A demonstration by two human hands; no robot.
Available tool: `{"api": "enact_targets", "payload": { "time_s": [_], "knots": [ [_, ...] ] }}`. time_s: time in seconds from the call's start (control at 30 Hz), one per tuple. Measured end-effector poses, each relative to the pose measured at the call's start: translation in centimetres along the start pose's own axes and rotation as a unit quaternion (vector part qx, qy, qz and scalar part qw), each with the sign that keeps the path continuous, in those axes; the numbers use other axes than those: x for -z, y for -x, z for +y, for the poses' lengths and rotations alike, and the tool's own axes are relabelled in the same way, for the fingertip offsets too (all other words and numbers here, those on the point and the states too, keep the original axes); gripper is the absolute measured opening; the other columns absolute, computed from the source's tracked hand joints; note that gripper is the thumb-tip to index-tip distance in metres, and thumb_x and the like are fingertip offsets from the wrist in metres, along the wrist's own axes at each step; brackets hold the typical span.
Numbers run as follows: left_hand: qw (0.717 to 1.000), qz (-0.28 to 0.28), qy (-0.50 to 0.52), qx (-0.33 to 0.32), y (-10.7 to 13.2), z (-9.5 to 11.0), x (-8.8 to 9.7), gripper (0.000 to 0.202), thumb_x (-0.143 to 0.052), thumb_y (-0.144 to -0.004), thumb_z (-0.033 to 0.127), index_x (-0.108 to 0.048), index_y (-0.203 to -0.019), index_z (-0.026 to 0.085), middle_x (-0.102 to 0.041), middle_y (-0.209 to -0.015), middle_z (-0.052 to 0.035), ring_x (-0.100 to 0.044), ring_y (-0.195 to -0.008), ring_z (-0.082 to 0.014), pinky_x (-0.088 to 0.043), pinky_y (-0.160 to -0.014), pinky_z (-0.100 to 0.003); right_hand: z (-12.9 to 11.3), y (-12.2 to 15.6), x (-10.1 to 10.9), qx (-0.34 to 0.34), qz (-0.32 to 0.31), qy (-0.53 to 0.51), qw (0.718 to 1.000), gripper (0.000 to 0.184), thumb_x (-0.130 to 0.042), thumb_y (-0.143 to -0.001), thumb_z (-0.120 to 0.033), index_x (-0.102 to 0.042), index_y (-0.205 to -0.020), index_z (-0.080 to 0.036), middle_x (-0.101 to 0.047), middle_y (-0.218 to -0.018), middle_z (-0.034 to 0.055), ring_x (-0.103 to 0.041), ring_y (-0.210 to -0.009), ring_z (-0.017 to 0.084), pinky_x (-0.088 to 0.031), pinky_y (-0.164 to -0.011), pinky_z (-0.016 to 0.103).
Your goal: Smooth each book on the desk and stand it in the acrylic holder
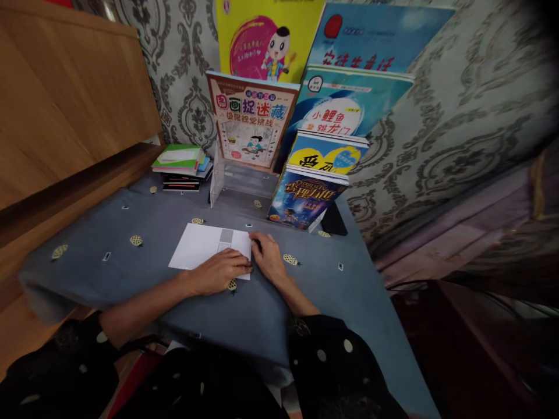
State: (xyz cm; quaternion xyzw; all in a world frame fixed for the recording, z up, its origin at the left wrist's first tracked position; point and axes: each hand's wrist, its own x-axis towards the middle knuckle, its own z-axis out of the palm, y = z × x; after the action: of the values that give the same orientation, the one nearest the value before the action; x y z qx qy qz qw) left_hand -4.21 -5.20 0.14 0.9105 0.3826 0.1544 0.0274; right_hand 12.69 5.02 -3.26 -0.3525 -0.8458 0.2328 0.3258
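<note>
A white sheet or thin booklet (198, 244) lies flat on the patterned tablecloth in front of me, with a grey block and a small printed square near its right end. Across its lower right part rests my left hand (220, 271), fingers stretched out over the paper towards the right edge. My right hand (267, 256) is at that same edge, its fingers bent and closed at the upper right corner. The undersides of the fingers are hidden on both hands.
Behind the sheet, a clear stand (240, 189) holds several upright children's books, including a brown-bordered one (251, 119) and a dark blue one (303, 198). A small stack of booklets (181, 166) sits left, a dark flat object (334, 220) right. A wooden cabinet (78, 87) borders the left side.
</note>
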Motion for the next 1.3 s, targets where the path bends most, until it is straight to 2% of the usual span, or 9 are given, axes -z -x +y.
{"api": "enact_targets", "payload": {
  "time_s": [0.13,0.23,0.4,0.57,0.8,0.97,1.17,1.3],
  "knots": [
    [1.000,0.022,0.000,-0.012,1.0,1.0,-0.3,0.038,-0.047,-0.090,0.003,-0.062,-0.123,0.016,-0.068,-0.117,-0.0088,-0.059,-0.108,-0.0206,-0.045,-0.097,-0.036,-0.4,0.0,0.3,0.001,-0.006,0.021,1.000,0.033,-0.044,-0.088,-0.012,-0.065,-0.113,-0.018,-0.071,-0.109,0.0095,-0.060,-0.101,0.024,-0.048,-0.093,0.039],
    [0.999,0.015,-0.031,0.000,1.5,1.9,-0.7,0.040,-0.044,-0.091,0.003,-0.059,-0.127,0.013,-0.066,-0.123,-0.0109,-0.058,-0.115,-0.0219,-0.043,-0.100,-0.038,-1.1,0.1,0.5,0.014,-0.027,0.074,0.997,0.032,-0.046,-0.090,-0.015,-0.064,-0.117,-0.017,-0.070,-0.110,0.0108,-0.059,-0.102,0.025,-0.048,-0.091,0.039],
    [0.992,-0.032,-0.086,0.085,2.4,4.3,-0.7,0.044,-0.041,-0.092,0.006,-0.051,-0.135,0.013,-0.059,-0.137,-0.0108,-0.049,-0.131,-0.0223,-0.036,-0.108,-0.039,-2.5,0.6,0.8,0.056,-0.086,0.194,0.976,0.033,-0.052,-0.093,-0.026,-0.061,-0.123,-0.015,-0.065,-0.122,0.0141,-0.053,-0.110,0.032,-0.045,-0.088,0.044],
    [0.983,-0.046,-0.086,0.153,4.0,5.7,-0.3,0.051,-0.038,-0.091,0.005,-0.045,-0.141,0.014,-0.053,-0.144,-0.0109,-0.043,-0.137,-0.0212,-0.034,-0.111,-0.040,-2.4,0.8,0.6,0.077,-0.089,0.215,0.969,0.033,-0.050,-0.095,-0.030,-0.062,-0.123,-0.018,-0.063,-0.124,0.0142,-0.051,-0.111,0.032,-0.043,-0.088,0.044],
    [0.972,0.003,-0.095,0.215,6.6,5.4,-0.1,0.055,-0.038,-0.085,-0.002,-0.052,-0.136,0.015,-0.057,-0.141,-0.0084,-0.050,-0.131,-0.0201,-0.037,-0.111,-0.041,-2.0,0.9,0.5,0.085,-0.084,0.218,0.968,0.031,-0.052,-0.095,-0.031,-0.063,-0.120,-0.018,-0.063,-0.125,0.0135,-0.051,-0.110,0.031,-0.043,-0.085,0.042],
    [0.963,0.041,-0.101,0.247,8.7,4.8,0.2,0.053,-0.039,-0.086,0.001,-0.055,-0.134,0.016,-0.061,-0.136,-0.0086,-0.052,-0.129,-0.0210,-0.040,-0.109,-0.044,-1.9,1.0,0.4,0.086,-0.082,0.213,0.970,0.031,-0.051,-0.095,-0.031,-0.063,-0.119,-0.017,-0.063,-0.125,0.0138,-0.052,-0.110,0.031,-0.043,-0.084,0.043],
    [0.934,0.079,-0.144,0.319,11.3,3.9,0.8,0.048,-0.038,-0.089,0.004,-0.060,-0.129,0.017,-0.064,-0.131,-0.0090,-0.056,-0.124,-0.0237,-0.044,-0.103,-0.046,-1.7,1.1,0.4,0.094,-0.069,0.204,0.972,0.030,-0.051,-0.094,-0.030,-0.064,-0.118,-0.019,-0.064,-0.122,0.0141,-0.053,-0.109,0.031,-0.044,-0.085,0.044],
    [0.914,0.097,-0.160,0.359,12.1,3.8,0.9,0.045,-0.040,-0.090,0.006,-0.062,-0.127,0.017,-0.065,-0.129,-0.0095,-0.056,-0.123,-0.0265,-0.044,-0.100,-0.048,-3.3,0.9,0.2,0.099,-0.091,0.194,0.972,0.029,-0.049,-0.093,-0.024,-0.066,-0.116,-0.016,-0.065,-0.123,0.0160,-0.052,-0.117,0.033,-0.044,-0.093,0.049]
  ]
}}
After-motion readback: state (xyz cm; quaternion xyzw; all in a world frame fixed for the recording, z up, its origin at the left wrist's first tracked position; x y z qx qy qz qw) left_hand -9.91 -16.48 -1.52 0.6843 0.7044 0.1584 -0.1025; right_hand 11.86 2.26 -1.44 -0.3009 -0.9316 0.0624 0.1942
